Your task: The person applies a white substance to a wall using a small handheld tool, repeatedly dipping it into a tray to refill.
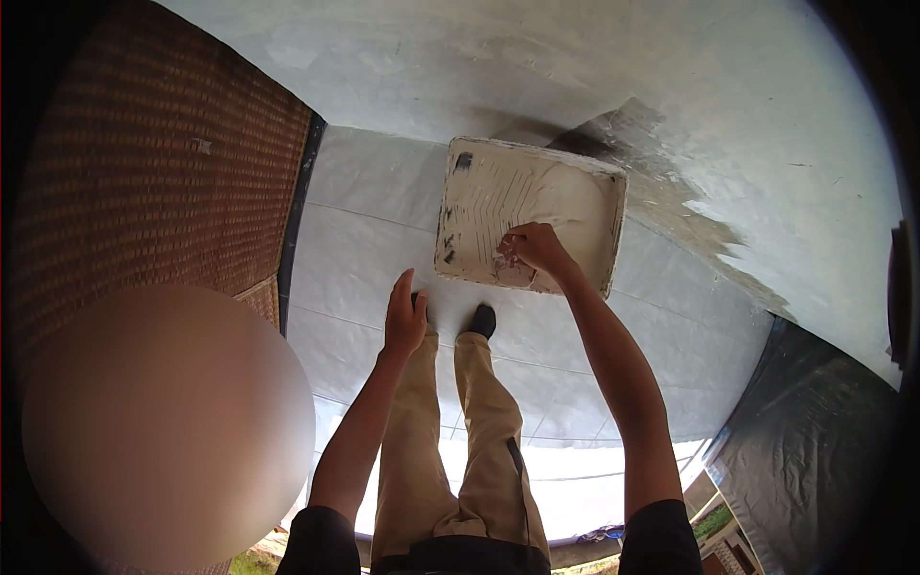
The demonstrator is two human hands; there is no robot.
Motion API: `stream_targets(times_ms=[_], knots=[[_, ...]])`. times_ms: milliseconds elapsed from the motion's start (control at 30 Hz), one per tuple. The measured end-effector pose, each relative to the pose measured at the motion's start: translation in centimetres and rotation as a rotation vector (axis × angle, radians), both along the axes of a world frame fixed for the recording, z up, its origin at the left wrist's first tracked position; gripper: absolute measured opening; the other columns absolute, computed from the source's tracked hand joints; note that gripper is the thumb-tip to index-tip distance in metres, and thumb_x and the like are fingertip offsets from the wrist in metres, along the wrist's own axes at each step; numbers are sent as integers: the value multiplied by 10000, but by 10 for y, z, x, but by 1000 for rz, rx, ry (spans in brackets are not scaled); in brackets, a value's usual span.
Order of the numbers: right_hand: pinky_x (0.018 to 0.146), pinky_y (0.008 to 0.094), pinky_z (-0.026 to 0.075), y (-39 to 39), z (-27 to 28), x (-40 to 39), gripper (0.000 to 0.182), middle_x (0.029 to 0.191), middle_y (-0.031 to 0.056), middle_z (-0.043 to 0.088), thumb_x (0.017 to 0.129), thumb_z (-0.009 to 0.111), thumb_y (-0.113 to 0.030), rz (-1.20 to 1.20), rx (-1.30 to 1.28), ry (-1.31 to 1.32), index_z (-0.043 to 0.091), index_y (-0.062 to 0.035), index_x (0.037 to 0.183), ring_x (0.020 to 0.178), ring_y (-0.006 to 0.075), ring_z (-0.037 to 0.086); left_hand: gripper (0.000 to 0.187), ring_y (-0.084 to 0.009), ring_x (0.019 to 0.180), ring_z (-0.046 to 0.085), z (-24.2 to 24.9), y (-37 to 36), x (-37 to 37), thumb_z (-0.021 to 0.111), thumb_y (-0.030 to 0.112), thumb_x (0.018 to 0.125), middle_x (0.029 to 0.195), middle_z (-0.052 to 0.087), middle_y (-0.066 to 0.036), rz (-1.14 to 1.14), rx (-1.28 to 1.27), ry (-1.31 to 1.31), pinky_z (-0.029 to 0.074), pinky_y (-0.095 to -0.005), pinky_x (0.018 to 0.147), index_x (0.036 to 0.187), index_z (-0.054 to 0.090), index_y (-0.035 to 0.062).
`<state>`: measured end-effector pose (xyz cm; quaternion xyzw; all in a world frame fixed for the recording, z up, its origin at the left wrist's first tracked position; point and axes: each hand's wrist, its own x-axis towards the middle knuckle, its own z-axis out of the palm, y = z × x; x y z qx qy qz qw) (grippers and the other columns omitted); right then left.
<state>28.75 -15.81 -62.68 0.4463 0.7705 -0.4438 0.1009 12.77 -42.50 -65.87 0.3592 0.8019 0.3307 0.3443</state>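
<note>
My right hand (533, 248) is closed over the near edge of a paint tray (575, 230), gripping a small, paint-smeared tool (513, 265) whose exact kind I cannot make out. Cream paint coats the ridged tray, which lies on the grey floor beside the wall. To the left of the tray, my left hand (405, 316) hangs in the air with its fingers stretched out and holds nothing.
A pale wall (747, 115) with a dark, unpainted-looking patch rises beyond the tray. On the left stands a woven brown panel (163, 163). Black sheeting (805, 450) hangs at the lower right. My feet (483, 321) are just below the tray. A blurred round area covers the lower left.
</note>
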Motion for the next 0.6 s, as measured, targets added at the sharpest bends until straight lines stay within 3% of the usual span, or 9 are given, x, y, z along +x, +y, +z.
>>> stream_targets(times_ms=[133,267,333,367,433,600], knots=[[765,334,579,13,9,7,249,927,118,765,857,609,-162,-113,-237,-42,782,-87,1020,806,224,738,501,-381,1348,446,7,0,-5,525,176,1001,1444,477,-230,14,57,46,357,-436,1130,1454,405,-3],[766,318,581,24,21,21,267,953,115,767,869,601,-124,-274,-358,-13,765,-37,1059,807,195,730,503,-385,1348,445,25,5,-12,520,178,1002,1445,474,-236,8,95,75,355,-439,1132,1453,400,-8],[812,308,573,23,60,26,289,1035,143,749,889,583,-60,-402,-576,174,721,45,1120,868,193,716,503,-387,1349,444,42,11,-17,514,182,1004,1445,470,-241,-10,102,94,353,-441,1133,1452,397,-14],[812,308,573,22,76,27,289,1035,143,749,889,583,-60,-398,-553,197,721,45,1120,868,193,716,503,-387,1349,444,52,15,-21,514,182,1004,1445,470,-241,-14,128,111,353,-441,1133,1452,397,-14],[875,293,554,21,105,32,332,1149,139,708,947,561,-32,-558,-741,412,622,119,1236,978,187,689,501,-389,1349,443,75,27,-30,508,189,1007,1444,471,-243,-44,179,124,350,-444,1136,1450,397,-17],[920,279,539,20,196,31,396,1249,118,644,1011,530,-63,-590,-842,769,499,111,1365,1069,156,650,488,-348,1384,408,156,82,-71,475,203,1028,1466,452,-200,-102,283,197,313,-430,1160,1472,390,19]])
